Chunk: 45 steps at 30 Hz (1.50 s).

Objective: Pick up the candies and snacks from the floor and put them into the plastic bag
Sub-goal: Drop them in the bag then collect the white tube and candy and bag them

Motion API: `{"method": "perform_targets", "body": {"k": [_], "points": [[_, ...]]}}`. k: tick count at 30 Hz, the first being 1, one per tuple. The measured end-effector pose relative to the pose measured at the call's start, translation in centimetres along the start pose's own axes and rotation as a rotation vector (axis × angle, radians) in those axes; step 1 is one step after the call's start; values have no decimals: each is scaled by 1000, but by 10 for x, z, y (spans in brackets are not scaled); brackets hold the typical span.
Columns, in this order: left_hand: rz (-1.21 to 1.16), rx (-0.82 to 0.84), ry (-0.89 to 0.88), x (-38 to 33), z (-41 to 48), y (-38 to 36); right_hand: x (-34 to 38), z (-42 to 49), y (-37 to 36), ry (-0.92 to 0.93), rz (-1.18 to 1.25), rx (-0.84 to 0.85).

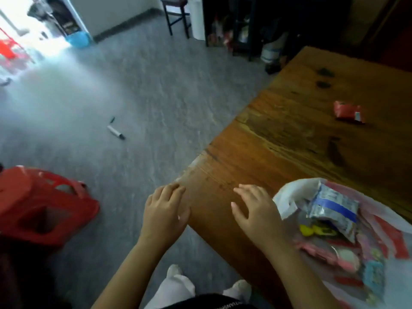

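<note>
White trouser legs (176, 288) stand on the grey floor (156, 97) at the corner of a wooden tabletop (289, 134). On its near right part lies the plastic bag (287, 201) — thin, whitish, with red print, flat on its side, its long axis running from the near edge toward its crumpled mouth, which faces left. A silver packet (332, 210) with a blue stripe leans in that mouth, with a yellow candy (306, 230) and pink packets (323, 253) showing through the film. The right hand (256, 210) hovers palm down just left of the mouth, grip released, fingers spread; whether it touches the wood is unclear. The left hand (166, 210) is over the table's corner, grip likewise released. A crumpled red packet (349, 112) lies farther along the tabletop, lengthwise across the view — well apart from both hands.
</note>
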<state>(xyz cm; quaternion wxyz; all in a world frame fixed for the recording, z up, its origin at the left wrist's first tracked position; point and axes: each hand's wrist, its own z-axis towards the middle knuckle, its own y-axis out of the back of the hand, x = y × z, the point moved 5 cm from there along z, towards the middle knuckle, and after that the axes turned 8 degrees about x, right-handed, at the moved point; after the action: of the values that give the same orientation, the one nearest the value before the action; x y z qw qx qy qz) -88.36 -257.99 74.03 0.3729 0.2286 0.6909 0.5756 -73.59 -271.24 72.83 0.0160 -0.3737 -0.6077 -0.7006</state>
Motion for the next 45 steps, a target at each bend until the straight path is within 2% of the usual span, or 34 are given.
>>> {"method": "perform_targets", "body": {"k": [5,12,19,24,33,39,45], "points": [[-61,-105,150,70,-19,17,53,40,-38,121,-26,81],[-133,-190,319,201,-38,37,166,109,-113,261,-89,186],[-198,-200,466,355,-41,56,263,190,-181,291,-159,233],[-220,-216,508,433,-12,73,317,250,-220,307,-136,210],[-264,-186,500,507,110,82,326,386,-260,242,-136,238],[-198,-149,446,558,246,112,327,533,-263,262,-89,220],[-167,-196,400,598,383,154,326,671,-240,239,-84,164]]}}
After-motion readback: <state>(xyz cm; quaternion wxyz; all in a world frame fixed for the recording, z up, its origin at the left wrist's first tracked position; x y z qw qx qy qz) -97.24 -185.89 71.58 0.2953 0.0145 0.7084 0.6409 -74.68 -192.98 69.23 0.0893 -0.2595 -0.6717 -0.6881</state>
